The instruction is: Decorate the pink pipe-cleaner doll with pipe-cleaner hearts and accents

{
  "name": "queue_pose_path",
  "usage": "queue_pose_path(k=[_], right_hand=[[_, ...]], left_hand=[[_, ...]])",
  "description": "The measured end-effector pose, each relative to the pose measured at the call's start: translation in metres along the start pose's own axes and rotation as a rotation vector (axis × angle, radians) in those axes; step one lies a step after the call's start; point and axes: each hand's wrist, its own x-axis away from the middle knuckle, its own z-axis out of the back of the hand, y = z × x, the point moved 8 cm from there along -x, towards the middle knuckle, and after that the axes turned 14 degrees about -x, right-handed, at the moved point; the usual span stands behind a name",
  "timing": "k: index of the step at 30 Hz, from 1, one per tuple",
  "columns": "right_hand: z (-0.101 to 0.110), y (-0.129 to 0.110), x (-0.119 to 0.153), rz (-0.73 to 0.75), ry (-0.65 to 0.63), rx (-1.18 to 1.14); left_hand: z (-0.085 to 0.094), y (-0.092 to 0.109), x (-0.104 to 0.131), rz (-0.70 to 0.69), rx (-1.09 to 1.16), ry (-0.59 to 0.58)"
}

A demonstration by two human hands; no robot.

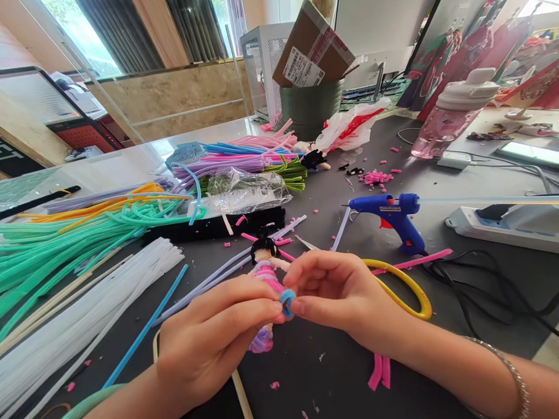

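Observation:
Between my fingertips is a small curled piece of blue pipe cleaner (287, 302). My left hand (218, 331) pinches it from the left, thumb and index finger pressed together. From the right, the thumb and fingers of my right hand (340, 291) close on its other side. Just behind the blue curl lies a pipe-cleaner doll (271, 273) with black hair and a pink and lilac dress, partly covered by my hands. Past my right hand, scissors with yellow handles (421, 299) rest on the table, their blades partly hidden.
A blue glue gun (393, 212) stands at right near a white power strip (502, 227) and black cables (480, 285). Bundles of green (87, 227) and white pipe cleaners (109, 308) lie left. Farther back are a pink bottle (454, 116) and a dark green bin (310, 107).

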Motion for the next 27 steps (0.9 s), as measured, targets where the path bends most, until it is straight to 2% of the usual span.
queue_pose_path(k=[9, 17, 22, 27], right_hand=[[0.0, 0.004, 0.001, -0.012, -0.021, -0.009], [0.002, -0.003, 0.002, 0.072, 0.017, 0.159], [-0.001, -0.007, 0.002, 0.081, 0.031, 0.183], [0.0, -0.011, 0.004, 0.094, 0.042, 0.175]], left_hand=[[-0.006, 0.007, 0.0, -0.081, -0.098, -0.122], [-0.008, 0.011, -0.001, -0.083, -0.119, -0.108], [-0.003, 0.008, -0.004, -0.068, -0.088, -0.025], [-0.001, 0.005, -0.004, -0.039, -0.087, -0.006]])
